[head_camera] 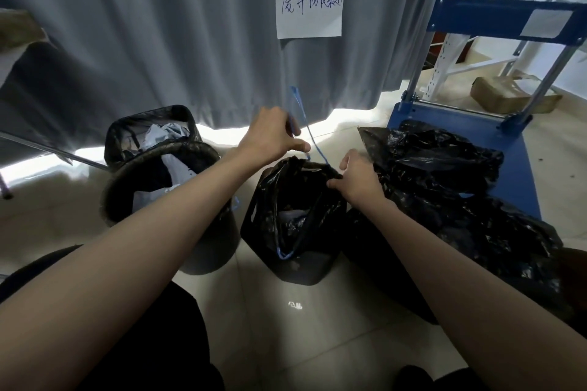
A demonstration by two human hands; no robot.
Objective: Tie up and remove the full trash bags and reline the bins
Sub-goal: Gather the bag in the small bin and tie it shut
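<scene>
A black trash bag (286, 200) sits in a small dark bin (301, 270) on the floor in front of me. My left hand (273, 133) is raised above it, shut on the bag's blue drawstring (305, 124), which runs taut down to the bag's gathered mouth. My right hand (355, 178) pinches the bag's rim at the right side of the mouth. A second loop of blue drawstring hangs down the bag's front. To the left stand a round dark bin (171, 209) and a black-lined bin (152, 133) behind it, both holding pale trash.
Filled black bags (444, 187) are piled on and beside a blue platform trolley (495, 136) at the right. A grey curtain (158, 25) with a handwritten paper sign (309, 6) hangs behind. A cardboard box (508, 95) lies far right. A metal leg (47, 149) slants at left.
</scene>
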